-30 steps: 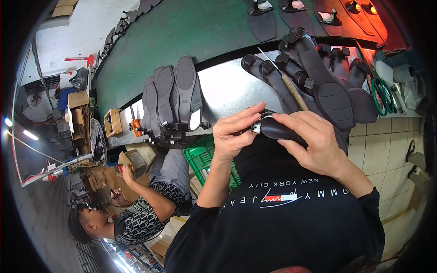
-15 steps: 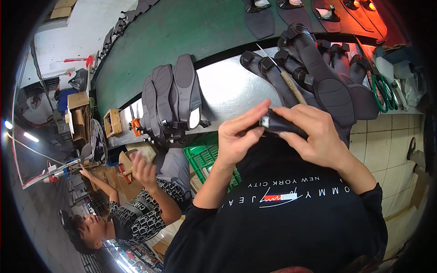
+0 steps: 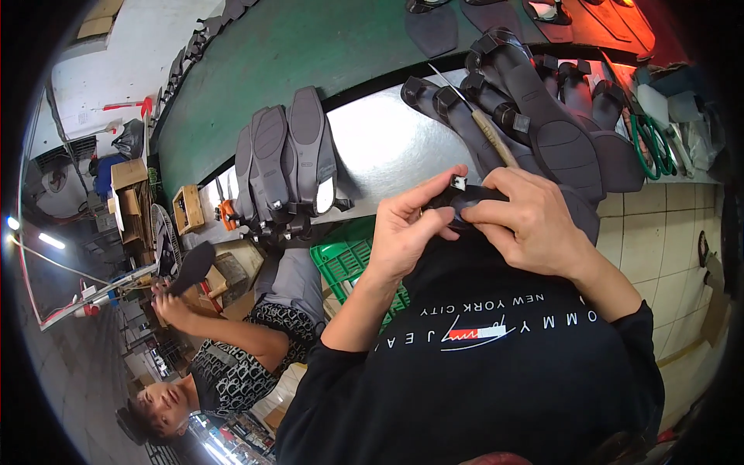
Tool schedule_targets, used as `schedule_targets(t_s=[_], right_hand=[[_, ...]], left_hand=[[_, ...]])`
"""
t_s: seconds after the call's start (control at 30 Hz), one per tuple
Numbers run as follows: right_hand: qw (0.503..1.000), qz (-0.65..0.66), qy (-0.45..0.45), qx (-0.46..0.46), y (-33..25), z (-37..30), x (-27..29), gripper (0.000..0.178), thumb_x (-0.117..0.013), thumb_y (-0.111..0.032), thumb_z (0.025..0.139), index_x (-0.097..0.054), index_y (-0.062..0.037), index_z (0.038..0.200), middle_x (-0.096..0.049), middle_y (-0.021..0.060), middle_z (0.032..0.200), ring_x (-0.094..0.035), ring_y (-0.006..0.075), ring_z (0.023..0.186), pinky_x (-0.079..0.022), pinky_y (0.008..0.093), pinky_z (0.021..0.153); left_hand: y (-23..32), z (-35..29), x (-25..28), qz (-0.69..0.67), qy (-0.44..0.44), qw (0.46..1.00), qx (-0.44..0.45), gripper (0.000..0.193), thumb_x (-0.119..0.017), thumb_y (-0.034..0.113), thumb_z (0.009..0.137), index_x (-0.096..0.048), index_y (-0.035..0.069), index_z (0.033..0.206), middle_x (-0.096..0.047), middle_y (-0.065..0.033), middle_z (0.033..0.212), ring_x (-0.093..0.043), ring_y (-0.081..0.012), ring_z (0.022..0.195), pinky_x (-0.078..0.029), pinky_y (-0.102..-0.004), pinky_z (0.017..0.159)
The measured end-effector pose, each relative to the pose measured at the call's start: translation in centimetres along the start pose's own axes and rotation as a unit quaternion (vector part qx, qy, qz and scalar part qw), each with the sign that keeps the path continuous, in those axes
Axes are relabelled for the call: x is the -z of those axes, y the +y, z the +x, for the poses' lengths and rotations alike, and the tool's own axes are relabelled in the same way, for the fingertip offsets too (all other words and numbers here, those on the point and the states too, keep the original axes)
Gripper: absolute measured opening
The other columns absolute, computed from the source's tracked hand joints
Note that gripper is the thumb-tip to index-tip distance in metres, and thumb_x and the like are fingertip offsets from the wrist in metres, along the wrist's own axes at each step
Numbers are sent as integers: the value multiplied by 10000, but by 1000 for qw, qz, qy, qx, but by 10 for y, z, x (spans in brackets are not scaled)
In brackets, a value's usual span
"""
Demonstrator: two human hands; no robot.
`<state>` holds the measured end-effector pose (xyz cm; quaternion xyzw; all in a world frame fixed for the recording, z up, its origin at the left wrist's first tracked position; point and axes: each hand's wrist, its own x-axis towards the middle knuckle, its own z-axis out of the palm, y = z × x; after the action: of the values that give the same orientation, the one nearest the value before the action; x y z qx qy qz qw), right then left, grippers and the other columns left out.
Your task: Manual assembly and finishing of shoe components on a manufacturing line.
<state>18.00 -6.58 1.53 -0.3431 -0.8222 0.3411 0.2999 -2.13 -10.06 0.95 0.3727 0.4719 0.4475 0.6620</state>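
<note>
Close in front of my chest, both hands hold a small black sandal (image 3: 482,195), mostly covered by my fingers, with a white patch on its raised tip. My left hand (image 3: 403,232) pinches its left side between thumb and fingers. From the right, my right hand (image 3: 531,225) curls over the piece, index finger pressed against its black straps. Just beyond my right hand, an awl (image 3: 492,133) with a wooden handle lies across a heap of dark sandals (image 3: 562,151). More dark sandals (image 3: 267,155) stand stacked on the left of the shiny metal bench top (image 3: 376,147).
Behind the bench runs a green surface (image 3: 333,50) bearing more sandals at its far right. Green-handled scissors (image 3: 659,159) lie at the right end. Below the bench is a green crate (image 3: 345,267). To my left a co-worker (image 3: 232,364) holds a dark sole (image 3: 194,267).
The sandal has been turned so its white tip points up, and my right fingers have bent in over it. The co-worker now holds up a dark sole. The view has shifted slightly.
</note>
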Motion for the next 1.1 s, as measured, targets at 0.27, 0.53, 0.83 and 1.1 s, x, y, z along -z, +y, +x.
schedule_targets(t_s=[0.27,0.53,0.83,1.1], right_hand=[[998,61,-34,-10,7,1,2,289,-728,-56,629,-662,-84,909,-541,95,871,-573,281,785,-454,355,663],[989,118,-2,-90,10,-4,-12,242,-724,-84,648,-626,-108,868,-525,72,845,-576,263,745,-445,358,620],[995,33,97,3,11,-6,-16,223,-739,-102,635,-654,-123,840,-529,79,827,-577,237,687,-455,339,568],[989,-1,128,73,5,-6,-12,242,-747,-95,626,-667,-121,853,-542,82,820,-579,239,686,-464,327,567]], left_hand=[[-5,7,-1,22,52,998,-9,465,-519,-146,750,-602,-19,1190,-612,-195,1178,-658,-151,871,-535,-185,535],[0,12,-5,39,54,997,-36,455,-517,-145,756,-603,-18,1185,-612,-196,1175,-659,-151,869,-566,-199,583],[6,19,1,-50,43,994,85,391,-543,-90,786,-619,-15,1163,-629,-130,1169,-654,-112,825,-574,-204,586],[21,12,-9,-232,50,969,69,609,-526,-7,848,-340,63,1424,-535,-153,1304,-648,-136,852,-580,-229,571]])
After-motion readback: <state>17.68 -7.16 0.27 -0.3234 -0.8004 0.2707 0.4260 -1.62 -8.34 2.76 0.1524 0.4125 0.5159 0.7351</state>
